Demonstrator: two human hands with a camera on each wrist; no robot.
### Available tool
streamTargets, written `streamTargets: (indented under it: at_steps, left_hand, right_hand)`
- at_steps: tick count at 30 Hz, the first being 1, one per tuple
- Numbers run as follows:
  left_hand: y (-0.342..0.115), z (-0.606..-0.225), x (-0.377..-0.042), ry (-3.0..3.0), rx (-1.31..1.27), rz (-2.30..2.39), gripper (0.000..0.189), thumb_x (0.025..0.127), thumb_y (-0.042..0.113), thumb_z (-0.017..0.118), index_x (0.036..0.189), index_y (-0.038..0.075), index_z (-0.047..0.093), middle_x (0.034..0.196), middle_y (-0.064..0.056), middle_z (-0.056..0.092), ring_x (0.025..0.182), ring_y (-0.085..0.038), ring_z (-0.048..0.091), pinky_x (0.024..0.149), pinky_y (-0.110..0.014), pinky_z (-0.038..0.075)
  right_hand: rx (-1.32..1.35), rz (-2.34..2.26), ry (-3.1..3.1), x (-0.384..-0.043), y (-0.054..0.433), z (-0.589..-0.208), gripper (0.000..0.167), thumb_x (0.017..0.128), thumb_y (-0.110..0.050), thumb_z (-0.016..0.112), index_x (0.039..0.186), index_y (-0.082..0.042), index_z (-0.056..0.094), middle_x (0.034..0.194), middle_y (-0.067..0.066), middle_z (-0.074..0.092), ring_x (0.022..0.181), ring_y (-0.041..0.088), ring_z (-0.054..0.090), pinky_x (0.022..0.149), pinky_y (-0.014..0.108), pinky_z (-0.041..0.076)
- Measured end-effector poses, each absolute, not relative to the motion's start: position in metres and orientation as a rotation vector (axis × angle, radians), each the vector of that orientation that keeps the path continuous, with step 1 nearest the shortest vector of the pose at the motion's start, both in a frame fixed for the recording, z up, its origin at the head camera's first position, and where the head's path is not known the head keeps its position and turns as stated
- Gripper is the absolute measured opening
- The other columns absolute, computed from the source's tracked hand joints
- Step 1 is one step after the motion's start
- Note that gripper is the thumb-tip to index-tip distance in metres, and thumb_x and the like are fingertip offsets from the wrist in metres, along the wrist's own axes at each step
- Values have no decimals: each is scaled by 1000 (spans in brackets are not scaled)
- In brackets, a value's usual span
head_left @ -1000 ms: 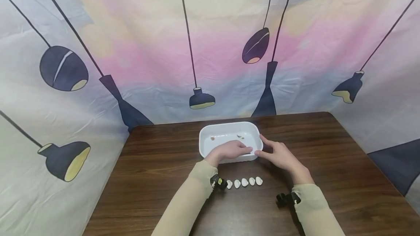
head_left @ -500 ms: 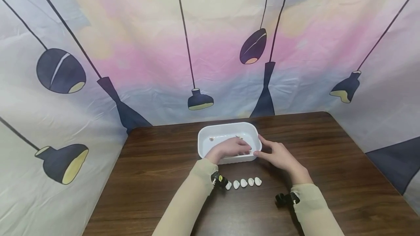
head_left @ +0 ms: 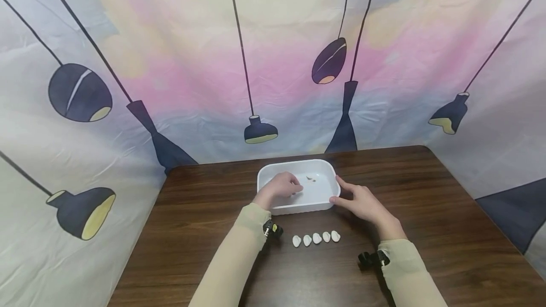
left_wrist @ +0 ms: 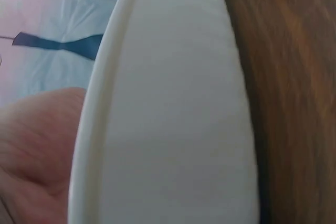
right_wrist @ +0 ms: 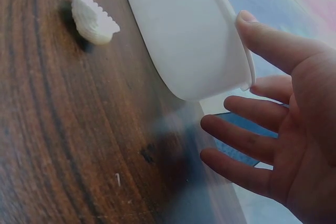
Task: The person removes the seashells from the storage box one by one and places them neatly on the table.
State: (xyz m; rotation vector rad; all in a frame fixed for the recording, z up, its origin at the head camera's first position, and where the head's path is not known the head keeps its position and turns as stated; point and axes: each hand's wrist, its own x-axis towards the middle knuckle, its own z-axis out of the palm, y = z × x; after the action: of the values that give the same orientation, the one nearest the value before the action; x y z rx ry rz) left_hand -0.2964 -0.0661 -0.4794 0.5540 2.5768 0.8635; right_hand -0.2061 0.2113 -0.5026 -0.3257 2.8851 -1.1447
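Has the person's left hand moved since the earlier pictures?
Yes, leftward: in the head view, the left hand has shifted across the white tray, away from its right end, toward its left.

We face a pastel fabric backdrop (creased in places), printed with navy pendant lamps, behind a dark wood-grain bench with rounded far corners.

I'm wearing pale khaki: left sleeve, right sleeve, both ending at my wrists. I'm carrying a small black left camera showing a yellow patch, black right camera showing a silvery bit. Left hand, right hand going bare.
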Motion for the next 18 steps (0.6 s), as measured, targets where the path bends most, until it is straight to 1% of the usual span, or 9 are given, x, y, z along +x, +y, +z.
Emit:
streamTargets:
  at_steps: [2,4,6,9,10,13,15,18]
  left_hand:
    - [-73,-477,-297,2612,529,813,22,102,23,70,98,4,79,82,-4,70,72,-16,59,67,-30,48]
    - [-78,-475,-298,2674,510,757,21,101,23,70,96,4,79,83,-4,70,74,-17,58,70,-31,48]
    - [-81,-475,-299,2738,484,731,18,100,20,72,98,4,78,89,-6,71,79,-19,60,76,-33,51]
    - [-83,-477,-301,2853,461,686,11,97,12,73,104,4,77,101,-9,74,90,-23,63,87,-38,54]
    - [-83,-478,-302,2880,453,685,12,95,7,73,106,3,77,105,-11,74,93,-25,64,90,-40,55]
    - [-82,-480,-304,2964,447,663,23,89,-4,72,110,3,76,111,-14,73,102,-29,65,96,-43,54]
    - [-82,-481,-305,2985,448,687,28,86,-9,71,111,3,76,110,-14,72,103,-29,65,97,-44,54]
    - [-78,-486,-309,2949,478,790,31,85,-10,73,112,4,76,106,-11,71,100,-27,65,95,-42,54]
  right_hand:
    - [-330,-1146,2893,-206,211,-503,84,99,-51,74,163,-8,42,150,27,57,138,45,55,111,64,44]
    - [-332,-1149,2898,-206,211,-504,83,99,-50,74,163,-8,42,151,27,56,139,45,55,111,63,44]
    - [-333,-1154,2898,-206,212,-504,83,99,-50,74,163,-7,42,152,26,55,139,45,54,111,64,43]
    - [-335,-1158,2897,-207,211,-504,83,99,-51,73,163,-7,42,152,26,55,140,46,54,111,64,43]
    - [-337,-1159,2897,-207,211,-504,83,99,-51,73,163,-7,42,152,26,55,140,46,54,112,64,43]
    - [-333,-1155,2896,-206,210,-505,84,99,-51,74,163,-8,42,153,25,54,140,46,53,112,64,42]
    - [-331,-1155,2894,-206,209,-505,84,99,-50,74,163,-8,41,153,25,54,141,46,53,112,64,42]
    - [-334,-1157,2892,-206,209,-505,84,99,-50,74,164,-8,41,154,25,54,141,46,53,112,64,43]
